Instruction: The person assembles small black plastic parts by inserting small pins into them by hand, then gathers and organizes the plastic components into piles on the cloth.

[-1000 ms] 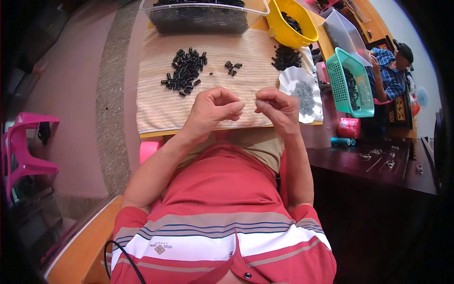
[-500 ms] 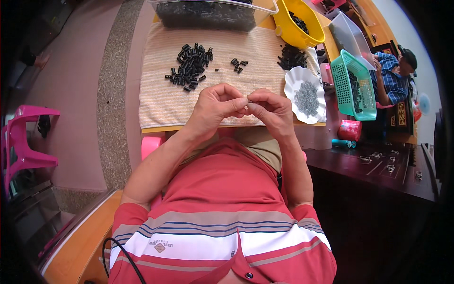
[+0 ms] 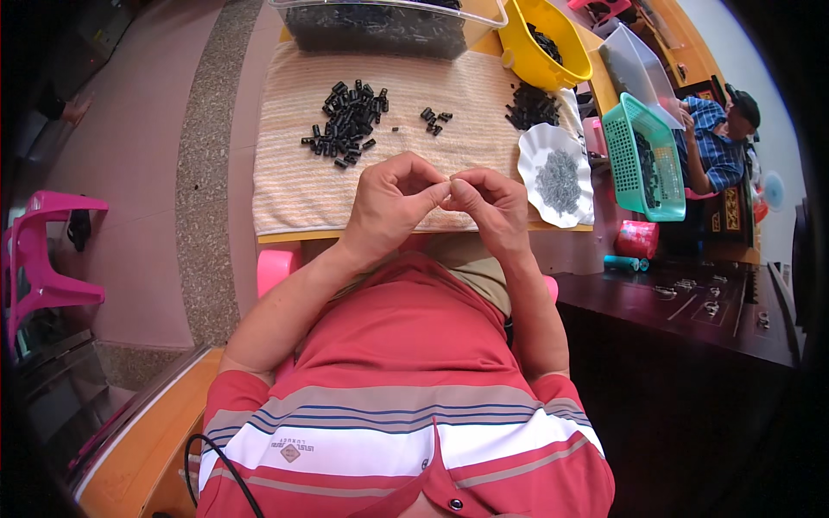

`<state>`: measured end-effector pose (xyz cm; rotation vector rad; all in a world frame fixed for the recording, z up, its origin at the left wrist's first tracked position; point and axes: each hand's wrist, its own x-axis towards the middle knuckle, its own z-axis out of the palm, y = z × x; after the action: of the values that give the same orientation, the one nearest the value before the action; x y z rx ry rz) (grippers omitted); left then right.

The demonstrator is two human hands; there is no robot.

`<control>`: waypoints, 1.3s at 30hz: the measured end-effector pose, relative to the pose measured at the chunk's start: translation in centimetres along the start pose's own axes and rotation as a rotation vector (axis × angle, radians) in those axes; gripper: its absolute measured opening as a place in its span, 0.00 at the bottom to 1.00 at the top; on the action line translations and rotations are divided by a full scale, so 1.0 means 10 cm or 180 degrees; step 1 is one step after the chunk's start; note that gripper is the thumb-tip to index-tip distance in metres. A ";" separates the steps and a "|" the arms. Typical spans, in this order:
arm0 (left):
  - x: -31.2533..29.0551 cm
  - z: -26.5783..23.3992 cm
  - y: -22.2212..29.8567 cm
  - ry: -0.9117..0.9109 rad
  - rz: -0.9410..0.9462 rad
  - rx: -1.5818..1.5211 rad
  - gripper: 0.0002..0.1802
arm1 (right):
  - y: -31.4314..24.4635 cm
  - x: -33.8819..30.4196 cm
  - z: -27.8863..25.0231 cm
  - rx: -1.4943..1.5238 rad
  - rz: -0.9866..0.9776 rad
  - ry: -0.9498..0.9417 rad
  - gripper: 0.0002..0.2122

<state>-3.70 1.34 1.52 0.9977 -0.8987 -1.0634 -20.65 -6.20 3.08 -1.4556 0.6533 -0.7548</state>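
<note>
My left hand (image 3: pixel 393 200) and my right hand (image 3: pixel 489 207) meet fingertip to fingertip above the near edge of a striped beige towel (image 3: pixel 285 173). Both pinch something very small between thumb and fingers; the piece itself is hidden by the fingers. A heap of small black cylindrical parts (image 3: pixel 345 129) lies on the towel beyond my left hand. A few more black parts (image 3: pixel 434 119) lie in a small group at the middle. A white scalloped dish (image 3: pixel 557 177) holding small grey metal pieces sits to the right of my right hand.
A clear tray (image 3: pixel 380 22) of black parts stands at the far edge, with a yellow bowl (image 3: pixel 540 43) and a loose black pile (image 3: pixel 531 105) to its right. A green basket (image 3: pixel 639 160) and a clear box stand further right. Another person (image 3: pixel 721 142) sits beyond. A pink chair (image 3: pixel 43 250) stands at left.
My hands have drawn closer together until the fingertips touch, and they sit a little nearer the towel's near edge. The view has shifted slightly.
</note>
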 end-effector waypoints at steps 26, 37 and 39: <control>0.05 -0.06 -0.07 0.0138 -0.0311 -0.0327 0.04 | -0.03 0.08 -0.33 -0.2483 -0.1176 0.0747 0.06; 0.04 -0.03 -0.10 0.0009 -0.0483 -0.0345 0.04 | -0.12 0.38 -0.60 -0.4096 -0.1483 0.0142 0.04; 0.04 -0.03 -0.10 -0.0004 -0.0504 -0.0328 0.04 | -0.08 0.44 -0.65 -0.4206 -0.1434 -0.0006 0.04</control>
<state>-3.61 0.89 0.54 0.9941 -0.7675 -1.2316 -23.07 -13.64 3.94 -2.8777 0.8850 -0.6479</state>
